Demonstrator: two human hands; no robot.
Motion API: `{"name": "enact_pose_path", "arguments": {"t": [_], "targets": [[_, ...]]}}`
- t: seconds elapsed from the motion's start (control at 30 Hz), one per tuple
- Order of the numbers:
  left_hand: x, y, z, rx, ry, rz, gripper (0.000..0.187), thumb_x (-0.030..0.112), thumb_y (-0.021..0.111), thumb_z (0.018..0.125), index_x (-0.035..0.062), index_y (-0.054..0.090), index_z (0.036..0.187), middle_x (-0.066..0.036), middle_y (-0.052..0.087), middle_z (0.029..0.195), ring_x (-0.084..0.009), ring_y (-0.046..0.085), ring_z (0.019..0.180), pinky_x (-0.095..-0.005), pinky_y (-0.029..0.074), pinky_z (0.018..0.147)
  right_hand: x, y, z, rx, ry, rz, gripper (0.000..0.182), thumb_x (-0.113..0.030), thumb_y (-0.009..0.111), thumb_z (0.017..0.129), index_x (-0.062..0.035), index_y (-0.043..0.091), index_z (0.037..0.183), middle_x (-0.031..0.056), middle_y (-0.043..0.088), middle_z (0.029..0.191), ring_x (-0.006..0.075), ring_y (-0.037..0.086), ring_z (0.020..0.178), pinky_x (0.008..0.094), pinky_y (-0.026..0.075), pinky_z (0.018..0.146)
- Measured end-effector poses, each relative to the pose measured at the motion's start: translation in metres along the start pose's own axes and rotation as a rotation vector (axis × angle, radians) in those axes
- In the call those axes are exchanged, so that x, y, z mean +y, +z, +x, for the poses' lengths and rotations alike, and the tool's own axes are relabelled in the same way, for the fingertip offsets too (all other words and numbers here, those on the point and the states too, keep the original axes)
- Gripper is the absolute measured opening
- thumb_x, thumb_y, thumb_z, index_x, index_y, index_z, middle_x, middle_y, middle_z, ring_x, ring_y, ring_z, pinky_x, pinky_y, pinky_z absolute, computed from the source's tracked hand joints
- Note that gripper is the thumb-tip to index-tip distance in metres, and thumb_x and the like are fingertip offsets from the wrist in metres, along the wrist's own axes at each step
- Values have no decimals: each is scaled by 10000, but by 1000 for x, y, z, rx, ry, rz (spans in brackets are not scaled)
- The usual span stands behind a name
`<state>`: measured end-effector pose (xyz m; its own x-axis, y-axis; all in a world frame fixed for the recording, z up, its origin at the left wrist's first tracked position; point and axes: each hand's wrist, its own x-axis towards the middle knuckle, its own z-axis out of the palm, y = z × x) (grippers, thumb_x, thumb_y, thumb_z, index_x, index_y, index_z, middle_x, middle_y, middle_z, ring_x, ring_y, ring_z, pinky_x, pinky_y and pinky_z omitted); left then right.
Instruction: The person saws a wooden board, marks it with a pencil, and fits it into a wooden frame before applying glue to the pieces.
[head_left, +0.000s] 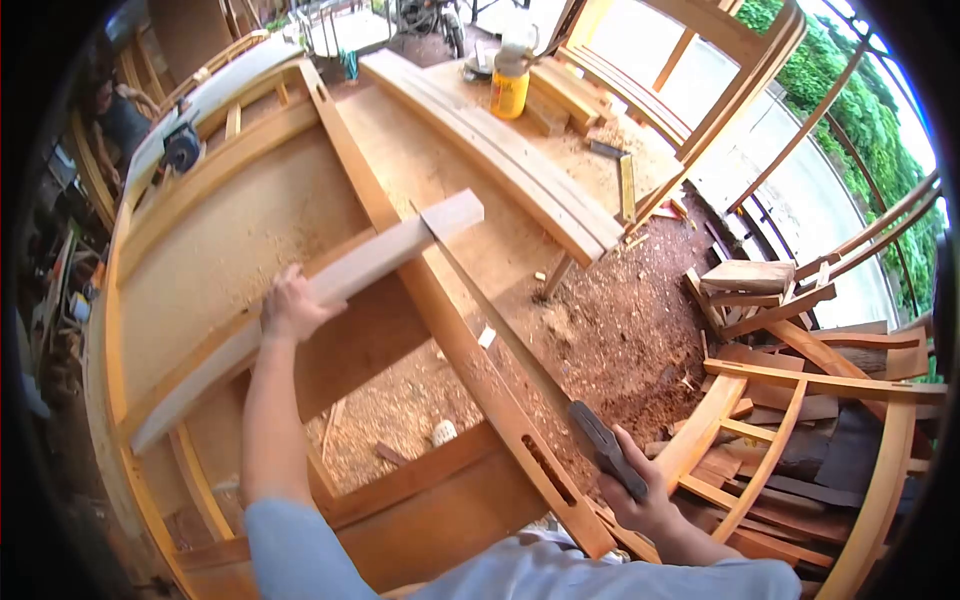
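A pale wooden board (375, 257) lies slantwise across a large orange-brown wooden frame (462, 365). My left hand (292, 308) is closed over the board near its middle, the thumb along the near side. In my right hand (638, 492) is the dark handle of a handsaw (605, 450). Its long narrow blade reaches forward to the board, where the tip end crosses it a short way from the squared far end. That end sticks out past the frame's rail.
Behind the board, long planks (500, 150) lie on a plywood table with a yellow container (510, 88) and a square (626, 185). A power tool (182, 147) rests on the frame's far left, near another person (122, 115). Offcuts and curved wooden pieces (765, 440) are piled at right.
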<state>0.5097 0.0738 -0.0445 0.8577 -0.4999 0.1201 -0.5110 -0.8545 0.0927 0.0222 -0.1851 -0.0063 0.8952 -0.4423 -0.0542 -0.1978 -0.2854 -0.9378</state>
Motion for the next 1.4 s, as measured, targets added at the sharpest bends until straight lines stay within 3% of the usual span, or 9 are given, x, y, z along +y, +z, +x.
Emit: {"name": "enact_pose_path", "arguments": {"t": [0.23,0.37,0.5,0.6,0.8,0.87,0.93,1.07,1.4], "targets": [[-5,-1,4,50,33,-52,880,670,815,715,-68,699,1180,-223,596,1401,-382,567,1285,-459,469,1089,-18,110,264,65,-304,29,628,-184,658,953,-61,439,1529,278,676,985,206,641,851,343,530,817],[-13,11,1,78,32,-69,829,668,698,851,-63,656,1241,-227,592,1403,-389,570,1275,-459,467,1079,-10,90,209,53,-273,-27,645,-169,660,945,-81,432,1541,246,688,936,248,684,785,365,536,768],[-24,25,10,130,85,-298,518,439,503,1047,-41,672,1146,-187,620,1299,-383,592,1195,-471,481,992,-15,28,65,-48,-86,-5,684,-67,626,942,-31,367,1574,215,646,1350,229,646,1179,327,489,993],[-21,21,10,95,90,-207,471,416,517,1040,-26,680,1030,-167,614,1192,-386,604,1114,-477,485,950,-10,26,57,-18,-132,-21,671,-47,592,941,-13,362,1570,217,660,1316,221,658,1146,333,498,976],[-22,24,12,144,32,-132,539,500,516,1017,-7,695,991,-159,595,1195,-389,607,1103,-489,487,943,-38,123,300,65,-209,-7,592,-183,663,966,-10,480,1502,99,676,929,139,590,833,306,519,752],[-23,24,8,124,2,-126,567,527,505,1015,-7,697,1015,-163,593,1207,-393,605,1120,-490,485,951,-41,120,287,47,-193,13,606,-178,657,968,-29,462,1522,101,681,957,127,591,854,296,517,768],[-21,24,9,121,-18,-156,608,556,479,1019,-10,696,1045,-165,586,1239,-407,608,1132,-494,487,958,-14,104,230,104,-282,-18,607,-136,629,951,-56,456,1527,258,719,950,208,718,843,346,556,746],[-24,28,11,70,-25,-153,628,565,471,1021,-21,693,1064,-157,581,1268,-411,617,1123,-494,494,956,8,39,80,30,-150,51,657,-9,577,925,18,385,1553,220,652,1353,224,658,1193,313,509,974],[-25,19,16,86,19,-117,625,541,469,1032,-42,694,1057,-174,570,1291,-403,626,1116,-491,497,962,5,113,271,30,-332,187,641,-173,657,941,-44,441,1530,234,708,1186,177,656,1066,321,509,932]]}}
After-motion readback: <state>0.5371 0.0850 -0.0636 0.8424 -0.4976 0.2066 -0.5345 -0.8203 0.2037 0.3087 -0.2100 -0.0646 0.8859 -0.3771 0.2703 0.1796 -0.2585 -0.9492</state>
